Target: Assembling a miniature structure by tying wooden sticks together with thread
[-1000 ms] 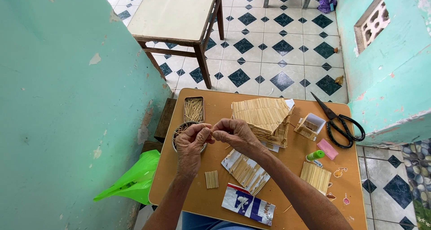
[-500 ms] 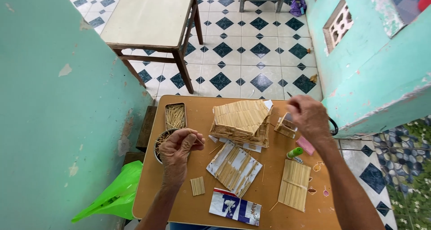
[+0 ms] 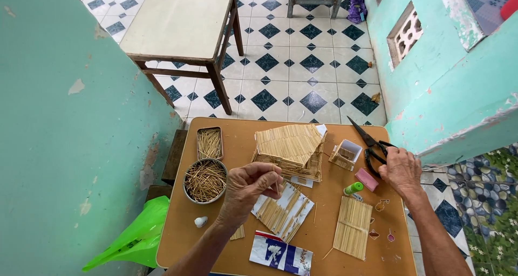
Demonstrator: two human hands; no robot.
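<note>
Left hand [image 3: 249, 187] pinches thin sticks [image 3: 277, 185] above the bench [image 3: 237, 141]; right hand [image 3: 400, 171] closes around the black scissors [image 3: 369, 145] beside the stick house [image 3: 290, 149].

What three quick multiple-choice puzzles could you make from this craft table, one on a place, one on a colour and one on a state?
1. Where do the scissors lie?
A. at the table's right edge, by the right hand
B. in the round tin
C. on the floor tiles

2. What colour is the small bottle near the table's middle?
A. red
B. green
C. black

3. What is the left hand doing?
A. lying flat on the table
B. pinching thin sticks above the table
C. holding the scissors

Answers: 1 A, the black handles sit under the right hand at the table edge. 2 B, its body is bright green. 3 B, the fingertips are closed on sticks, raised over the flat stick panel.
</note>
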